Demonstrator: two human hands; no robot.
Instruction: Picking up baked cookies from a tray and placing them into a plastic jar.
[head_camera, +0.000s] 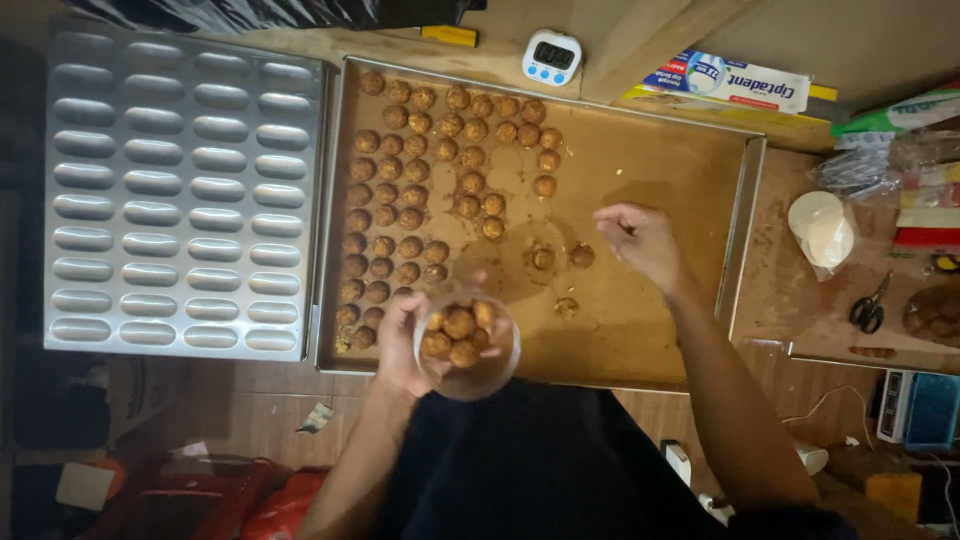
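Two bare forearms are seen from above, uncovered from the elbows down to the left hand (402, 340) and the right hand (640, 240). No sleeves, rings, watch or gloves can be made out. A dark navy garment of plain cloth (540, 460) is worn over the lap.

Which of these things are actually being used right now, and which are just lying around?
In use:
left hand holding clear cup of brown balls
right hand above baking tray
rows of balls

Lying about:
moulded metal pan
white timer
scissors
boxes
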